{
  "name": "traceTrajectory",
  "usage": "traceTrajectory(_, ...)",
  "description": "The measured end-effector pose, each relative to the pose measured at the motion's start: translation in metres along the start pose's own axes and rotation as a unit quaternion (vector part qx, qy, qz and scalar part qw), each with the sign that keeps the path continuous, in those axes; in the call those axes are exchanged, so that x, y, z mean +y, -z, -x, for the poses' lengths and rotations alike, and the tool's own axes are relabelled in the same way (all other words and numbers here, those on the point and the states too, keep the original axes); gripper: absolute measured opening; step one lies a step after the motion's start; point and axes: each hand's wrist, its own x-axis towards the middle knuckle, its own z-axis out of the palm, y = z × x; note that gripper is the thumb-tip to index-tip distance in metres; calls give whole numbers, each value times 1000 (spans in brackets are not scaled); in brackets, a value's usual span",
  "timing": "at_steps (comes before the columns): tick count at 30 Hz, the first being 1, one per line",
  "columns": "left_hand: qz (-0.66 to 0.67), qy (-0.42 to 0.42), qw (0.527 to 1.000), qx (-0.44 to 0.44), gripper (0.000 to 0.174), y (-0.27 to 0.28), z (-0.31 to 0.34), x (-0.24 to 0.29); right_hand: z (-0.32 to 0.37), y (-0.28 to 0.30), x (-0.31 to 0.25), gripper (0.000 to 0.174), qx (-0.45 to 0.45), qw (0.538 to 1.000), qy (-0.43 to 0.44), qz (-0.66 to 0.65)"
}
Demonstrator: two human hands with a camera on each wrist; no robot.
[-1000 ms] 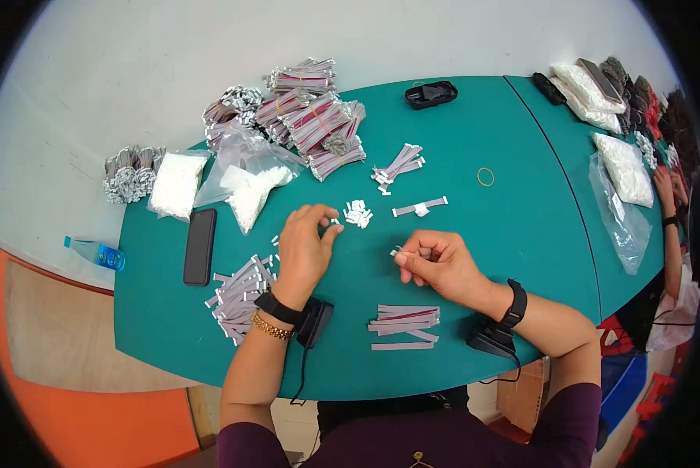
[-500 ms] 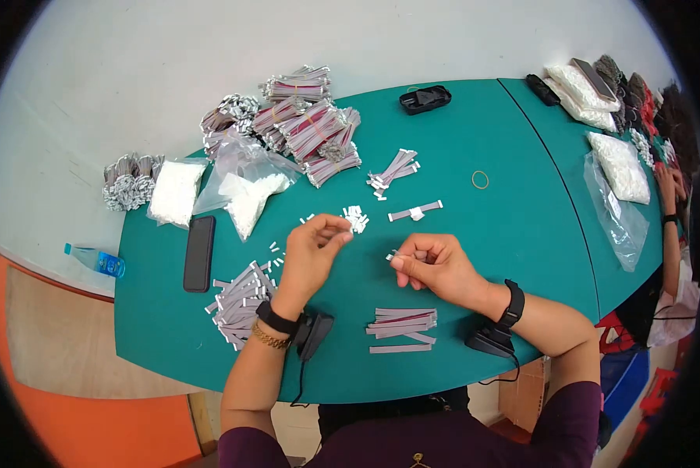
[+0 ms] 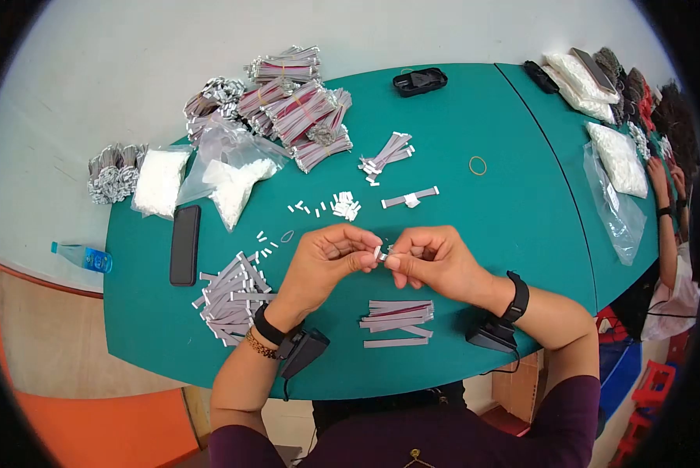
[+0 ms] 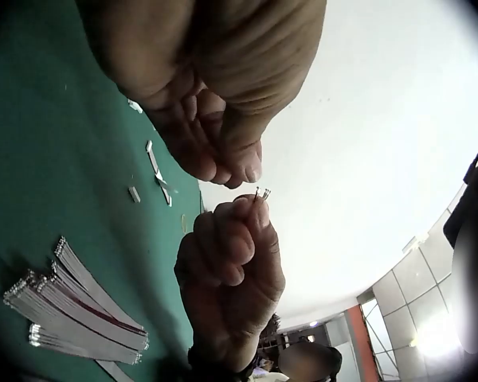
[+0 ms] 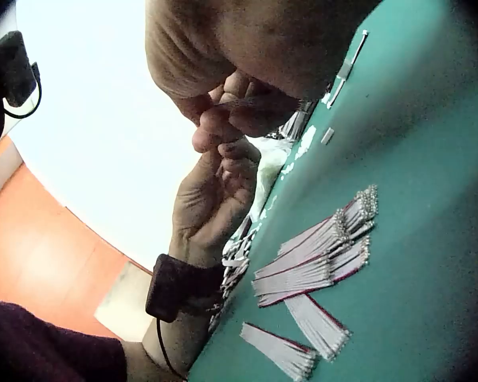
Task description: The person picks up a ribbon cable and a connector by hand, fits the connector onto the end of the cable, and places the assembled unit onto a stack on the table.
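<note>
Over the middle of the table the fingertips of both hands meet. My left hand (image 3: 326,261) pinches a small white connector (image 3: 378,253) between thumb and forefinger. My right hand (image 3: 439,261) pinches a grey ribbon cable, most of it hidden in the fingers. Its bare metal terminals (image 4: 262,193) poke out past the right fingertips in the left wrist view, facing the left fingertips. Loose white connectors (image 3: 346,207) lie in a small heap beyond the hands. In front of me lies a stack of ribbon cables (image 3: 396,316) with bare metal ends (image 5: 370,195).
Left of my left forearm is a pile of cables with white ends (image 3: 229,304), beside a black phone (image 3: 184,246). Bags of white connectors (image 3: 161,181) and bundled cables (image 3: 299,113) stand farther back. A finished-looking cable (image 3: 410,197) and a rubber band (image 3: 477,165) lie beyond my right hand.
My left hand has come from the white connectors toward the right hand, and its fingertips now meet the right hand's. The right hand has barely moved and keeps its pinch.
</note>
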Motion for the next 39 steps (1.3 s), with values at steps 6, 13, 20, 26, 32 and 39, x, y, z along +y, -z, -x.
traceTrajectory(6,1,-2,1000,6,18,-1,1,0,1,-1,-1,13,-5,1000,-2,13)
traceTrajectory(13,-5,0,1000,4,18,-4,2,1,1,-2,-1,13,-5,1000,-2,20)
traceTrajectory(20,1,2,1000,1,17,-3,2,1,2,-2,0,14,2,1000,6,28)
traceTrajectory(26,-6,-1,1000,-3,18,-3,3,1,2,-3,0,13,11,999,12,32)
traceTrajectory(32,-2,0,1000,-4,18,-3,3,0,2,-3,2,14,16,999,18,30)
traceTrajectory(39,0,3,1000,-4,18,-4,3,0,2,-4,2,15,15,1000,13,21)
